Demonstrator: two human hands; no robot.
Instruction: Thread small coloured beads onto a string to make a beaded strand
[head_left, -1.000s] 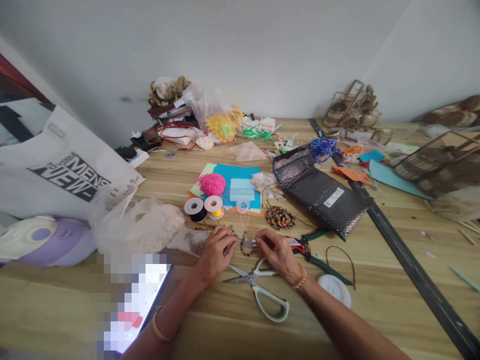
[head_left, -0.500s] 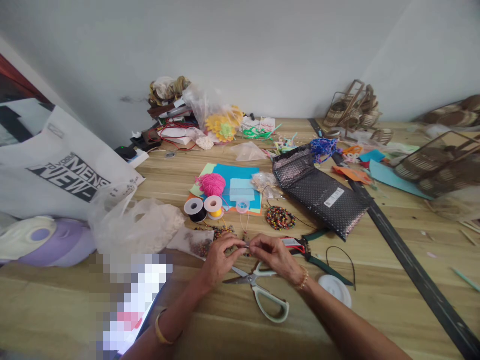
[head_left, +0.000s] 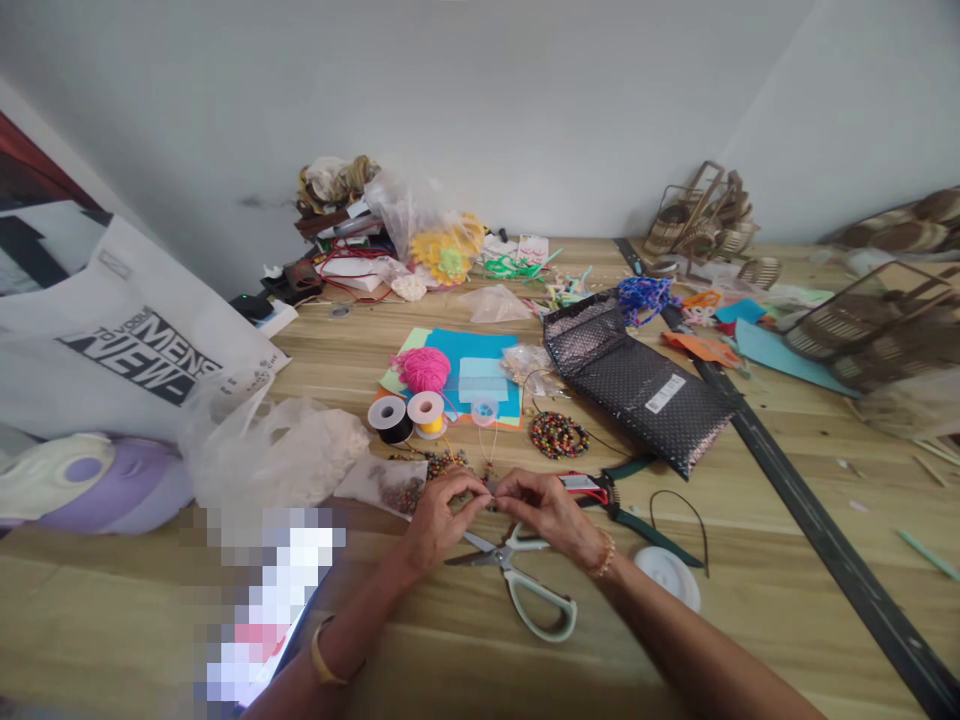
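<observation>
Your left hand (head_left: 439,515) and right hand (head_left: 551,510), each grip pinched on the beaded thread (head_left: 490,487): it looks light, limp, slippery, so pinch right beside the beads.

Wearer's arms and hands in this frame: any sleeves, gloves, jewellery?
No gloves, no sleeves in view. Behind the left hand, a thin gold-coloured bangle circles the forearm. The right hand has a bracelet of small pale beads at the wrist. Rings: too small to tell.
</observation>
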